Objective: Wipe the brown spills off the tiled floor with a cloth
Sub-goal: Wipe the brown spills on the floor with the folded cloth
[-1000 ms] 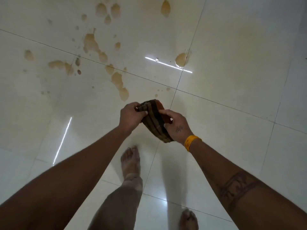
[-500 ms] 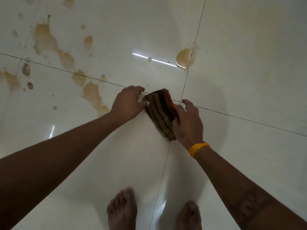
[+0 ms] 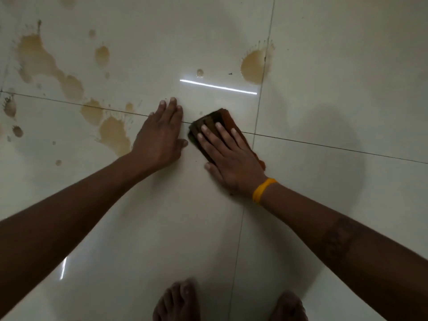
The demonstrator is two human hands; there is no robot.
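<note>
A folded brown and orange cloth (image 3: 216, 119) lies flat on the glossy cream tiled floor (image 3: 335, 100) at a grout crossing. My right hand (image 3: 228, 156), with a yellow wristband, presses down on the cloth with fingers spread. My left hand (image 3: 159, 135) rests flat on the bare tile just left of the cloth, holding nothing. Brown spills mark the floor: a round puddle (image 3: 253, 66) beyond the cloth to the right, a long trail of blotches (image 3: 69, 86) at the upper left, and a puddle (image 3: 114, 135) beside my left wrist.
Both of my bare feet (image 3: 178, 302) stand at the bottom edge, close behind my arms. Small brown droplets (image 3: 199, 72) dot the tile ahead of my hands. A bright strip of reflected light crosses the tile above the cloth.
The cloth went from held in the air between both hands down onto the floor. My left hand let go and lies flat on the tile; my right hand now presses the cloth.
</note>
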